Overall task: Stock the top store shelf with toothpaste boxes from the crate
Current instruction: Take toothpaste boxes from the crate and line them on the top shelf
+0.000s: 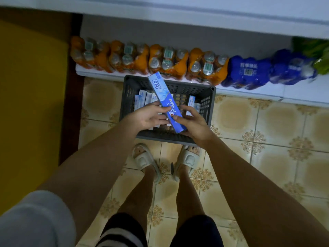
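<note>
A dark grey plastic crate [130, 90] stands on the tiled floor in front of my feet, with several white and blue toothpaste boxes [145, 99] standing inside. Above the crate I hold one long blue toothpaste box [161, 91], tilted with its far end up and to the left. My right hand [193, 122] grips its near end, fingers curled round it. My left hand [151, 115] touches the box's left side with thumb and fingertips. The top shelf is out of view; only a white shelf edge [178, 13] runs across the top.
A low white shelf [249, 92] behind the crate carries shrink-wrapped packs of orange drink bottles [169, 63], blue bottle packs [249, 72] and green packs [318, 56] at the right. A yellow panel [30, 95] fills the left side. Patterned floor tiles [267, 131] lie to the right.
</note>
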